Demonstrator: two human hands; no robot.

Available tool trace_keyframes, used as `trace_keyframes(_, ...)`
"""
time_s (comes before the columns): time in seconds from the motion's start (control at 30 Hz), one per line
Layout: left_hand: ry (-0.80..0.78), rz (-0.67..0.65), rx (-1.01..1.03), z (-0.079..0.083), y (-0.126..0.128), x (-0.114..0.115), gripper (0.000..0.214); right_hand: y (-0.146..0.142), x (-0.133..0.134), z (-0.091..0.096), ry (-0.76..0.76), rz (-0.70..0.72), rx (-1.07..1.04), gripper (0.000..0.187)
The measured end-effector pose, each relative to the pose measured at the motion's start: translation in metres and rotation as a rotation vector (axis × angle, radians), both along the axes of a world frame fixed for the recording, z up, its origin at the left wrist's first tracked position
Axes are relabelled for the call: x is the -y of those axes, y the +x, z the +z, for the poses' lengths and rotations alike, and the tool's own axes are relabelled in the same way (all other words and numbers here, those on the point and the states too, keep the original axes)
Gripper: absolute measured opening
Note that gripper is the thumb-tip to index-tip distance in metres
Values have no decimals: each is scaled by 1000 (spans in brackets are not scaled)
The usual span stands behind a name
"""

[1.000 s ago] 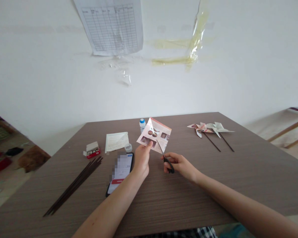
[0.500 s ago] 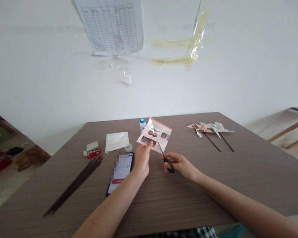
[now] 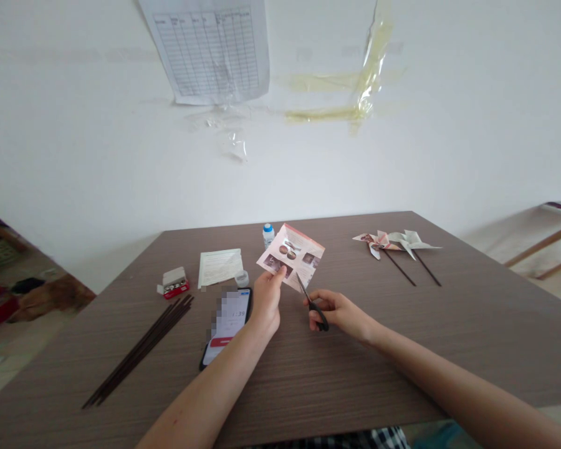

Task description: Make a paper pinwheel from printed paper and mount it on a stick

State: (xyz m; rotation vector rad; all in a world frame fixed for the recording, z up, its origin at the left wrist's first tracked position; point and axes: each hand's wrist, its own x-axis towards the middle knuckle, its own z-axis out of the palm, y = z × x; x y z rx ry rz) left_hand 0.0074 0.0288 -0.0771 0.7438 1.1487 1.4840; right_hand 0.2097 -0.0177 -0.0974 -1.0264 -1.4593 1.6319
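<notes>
My left hand (image 3: pixel 267 300) pinches the near corner of a square printed paper (image 3: pixel 295 253) with small photos on it, holding it up over the table. My right hand (image 3: pixel 339 312) grips black-handled scissors (image 3: pixel 311 300), whose blades point up and touch the paper's lower edge. Both hands hover above the middle of the brown wooden table (image 3: pixel 308 374).
A phone (image 3: pixel 227 324) with a lit screen lies left of my left hand. Dark thin sticks (image 3: pixel 143 349) lie farther left. A small red and white box (image 3: pixel 174 282), a folded white paper (image 3: pixel 219 266), a small cap (image 3: pixel 242 278) and a glue bottle (image 3: pixel 268 234) sit behind. Two paper pinwheels (image 3: pixel 395 243) rest at right.
The paper has tilted flatter and its folded flap has dropped. The scissors have slid slightly back toward the paper's lower edge.
</notes>
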Motion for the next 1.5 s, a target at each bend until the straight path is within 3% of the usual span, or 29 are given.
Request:
trace_keyframes(0.2,46,23,8,2,-5,-4,40,4,5,11,-9,41,67,53)
trace_keyframes(0.43,60,50,-267,0,-19,-11,29,37,-9,25,184,48,245,35)
trace_keyframes(0.5,101,27,-322,0,-21,-11,19,45,-16,24,248,-52,270,37)
trace_keyframes(0.67,137,-55,-501,0,-21,-13,8,58,-36,9,456,-487,458,40)
trace_keyframes(0.83,112,-225,-641,-2,-22,-13,6,60,-41,-3,544,-613,563,33)
trace_keyframes(1.0,145,-339,-751,-5,-26,-13,15,55,-41,-10,438,-521,370,31)
trace_keyframes(1.27,187,-227,-869,-9,-26,-18,18,50,-44,-9,247,-455,156,40)
trace_keyframes(1.5,103,-150,-830,-10,-25,-15,17,46,-42,-9,172,-607,-9,54)
